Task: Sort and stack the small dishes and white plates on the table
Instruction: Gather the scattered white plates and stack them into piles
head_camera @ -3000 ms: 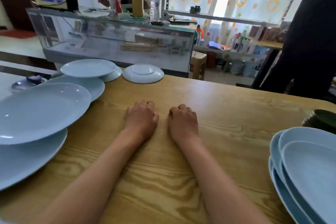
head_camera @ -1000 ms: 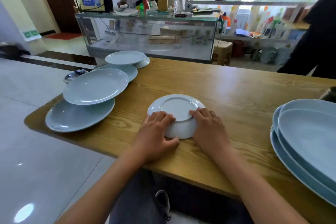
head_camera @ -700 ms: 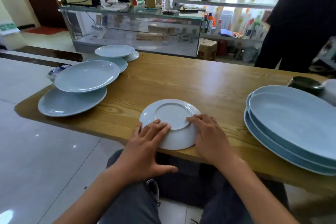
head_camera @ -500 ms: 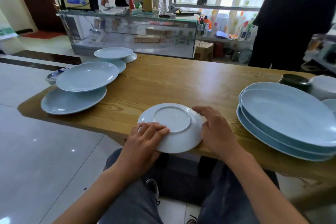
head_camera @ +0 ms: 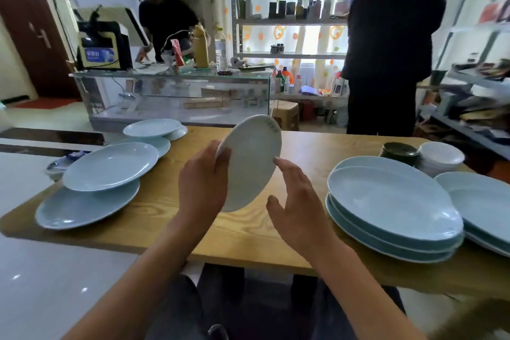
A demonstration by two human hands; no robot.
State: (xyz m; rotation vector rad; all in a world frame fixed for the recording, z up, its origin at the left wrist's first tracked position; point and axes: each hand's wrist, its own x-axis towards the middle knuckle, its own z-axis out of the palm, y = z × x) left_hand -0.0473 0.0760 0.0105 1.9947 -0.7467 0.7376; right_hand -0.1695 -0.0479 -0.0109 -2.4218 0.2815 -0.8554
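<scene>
Now the left hand (head_camera: 202, 183) holds a small white plate (head_camera: 249, 163) up off the bench (head_camera: 248, 232), tilted steeply on edge, its grip closed on the plate's rim at about 9 o'clock, thumb on the near face. The right hand (head_camera: 296, 211) hangs just beside the plate's 4 o'clock edge, fingers straight and spread; whether a fingertip touches the rim is unclear.

At 9 o'clock from the hands lies a loose pile of pale blue plates (head_camera: 110, 165), the upper one resting crooked on a larger one, with smaller plates (head_camera: 151, 127) behind it towards 11 o'clock. At 3 o'clock sits a neat stack of large oval blue plates (head_camera: 392, 201), another stack (head_camera: 485, 201) just beyond it. Towards 2 o'clock stand a dark green dish (head_camera: 398, 149) and, touching it, a stack of white bowls (head_camera: 440, 156). Two people in dark clothes (head_camera: 392, 44) stand beyond the bench.
</scene>
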